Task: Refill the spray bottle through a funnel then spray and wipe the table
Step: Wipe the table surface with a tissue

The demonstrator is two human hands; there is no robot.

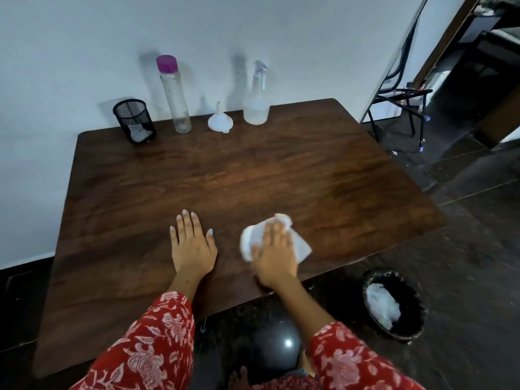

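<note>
My right hand (277, 253) presses flat on a white tissue (254, 239) near the front edge of the dark wooden table (225, 175); the hand is blurred. My left hand (192, 243) rests flat on the table beside it, fingers straight and spread. At the back by the wall stand the clear spray bottle (256, 99), a white funnel (220, 121) turned mouth down, and a tall clear bottle with a purple cap (174, 94).
A black mesh cup (134, 121) holding white tissue stands at the table's back left. On the floor to the right sits a black bin (394, 304) with crumpled tissue in it. A black metal frame (399, 108) stands beyond the table's right back corner.
</note>
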